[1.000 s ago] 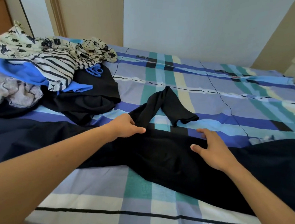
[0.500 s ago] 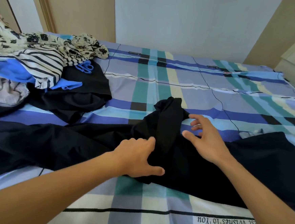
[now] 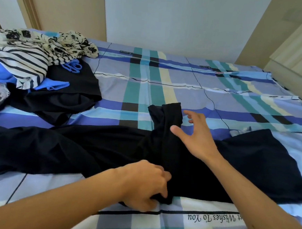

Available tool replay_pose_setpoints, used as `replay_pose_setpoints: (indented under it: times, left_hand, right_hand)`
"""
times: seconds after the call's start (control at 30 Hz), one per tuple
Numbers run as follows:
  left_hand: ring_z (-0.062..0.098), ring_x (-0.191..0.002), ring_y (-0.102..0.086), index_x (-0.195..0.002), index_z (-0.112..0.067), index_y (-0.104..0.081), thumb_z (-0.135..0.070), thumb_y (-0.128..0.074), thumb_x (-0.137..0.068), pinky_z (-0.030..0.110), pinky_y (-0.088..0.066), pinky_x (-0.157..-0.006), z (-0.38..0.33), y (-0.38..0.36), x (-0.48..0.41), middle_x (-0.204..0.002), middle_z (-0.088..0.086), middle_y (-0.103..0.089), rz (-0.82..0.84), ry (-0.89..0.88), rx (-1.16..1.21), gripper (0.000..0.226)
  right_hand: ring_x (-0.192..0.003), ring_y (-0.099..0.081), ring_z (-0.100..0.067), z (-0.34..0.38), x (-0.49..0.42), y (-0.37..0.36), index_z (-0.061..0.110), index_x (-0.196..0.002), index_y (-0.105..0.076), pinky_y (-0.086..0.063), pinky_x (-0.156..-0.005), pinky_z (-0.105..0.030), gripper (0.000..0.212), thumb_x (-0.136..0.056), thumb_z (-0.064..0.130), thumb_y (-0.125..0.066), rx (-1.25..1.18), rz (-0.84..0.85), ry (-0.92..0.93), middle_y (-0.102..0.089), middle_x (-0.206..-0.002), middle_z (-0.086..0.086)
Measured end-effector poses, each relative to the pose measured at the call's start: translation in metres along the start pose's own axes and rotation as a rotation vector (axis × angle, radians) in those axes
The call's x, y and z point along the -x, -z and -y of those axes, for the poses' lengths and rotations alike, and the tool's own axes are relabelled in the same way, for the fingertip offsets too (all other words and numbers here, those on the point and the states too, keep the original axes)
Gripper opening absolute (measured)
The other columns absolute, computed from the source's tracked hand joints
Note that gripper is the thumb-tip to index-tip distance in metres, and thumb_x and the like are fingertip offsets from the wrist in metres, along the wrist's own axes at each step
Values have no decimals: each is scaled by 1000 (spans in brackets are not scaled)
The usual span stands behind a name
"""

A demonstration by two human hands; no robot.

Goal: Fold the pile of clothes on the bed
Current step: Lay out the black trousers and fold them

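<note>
A black garment (image 3: 75, 150) lies spread across the near part of the checked bed (image 3: 166, 90). One of its sleeves (image 3: 169, 119) is folded back over the middle. My left hand (image 3: 144, 184) is closed on the sleeve's near end at the garment's front edge. Above the folded sleeve my right hand (image 3: 195, 132) hovers with fingers spread, holding nothing. The pile of clothes (image 3: 33, 65) sits at the far left: a floral piece, a striped piece, blue fabric and a black item.
A pale cabinet (image 3: 301, 59) stands at the right edge of the bed. A wall and a wooden door frame (image 3: 27, 3) lie behind the bed. The bedsheet shows between the garment and the wall.
My left hand has drawn the sleeve toward me across the garment, down to its front edge. My right hand has lifted off the cloth and opened above the sleeve.
</note>
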State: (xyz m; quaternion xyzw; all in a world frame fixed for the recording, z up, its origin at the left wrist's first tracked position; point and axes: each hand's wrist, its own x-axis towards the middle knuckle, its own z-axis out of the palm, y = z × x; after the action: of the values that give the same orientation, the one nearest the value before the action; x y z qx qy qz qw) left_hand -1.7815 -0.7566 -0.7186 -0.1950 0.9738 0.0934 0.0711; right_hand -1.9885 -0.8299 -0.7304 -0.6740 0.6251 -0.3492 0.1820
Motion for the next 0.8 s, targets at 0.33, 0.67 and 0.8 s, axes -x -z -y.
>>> replay_pose_setpoints:
  times: [0.33, 0.67, 0.8]
  left_hand:
    - [17, -88, -51, -106, -27, -58, -62, -56, -87, 40, -50, -74, -3, 2, 10, -96, -10, -45, 52, 135, 106, 40]
    - [8, -87, -55, -91, -33, -53, -68, -54, -85, 35, -50, -82, 32, 36, 31, -92, -14, -56, -28, 370, 281, 35]
    - [7, -93, -55, -110, -38, -50, -62, -63, -83, 33, -49, -91, 66, 41, 57, -101, -15, -53, 148, 603, 242, 38]
  right_hand:
    - [-64, -53, -17, 7, -8, 25, 31, -124, -54, -49, -68, -30, 53, -78, 8, -66, -19, -78, -124, -55, -66, -2]
    - [-57, -34, -19, -21, 48, 133, 7, -68, -47, -31, -57, -28, 42, -85, 36, -73, 1, 247, -410, -36, -62, -11]
    - [-85, -59, -15, -41, 24, 103, 18, -102, -62, -46, -77, -26, 31, -78, 17, -82, 38, 68, -223, -64, -91, -1]
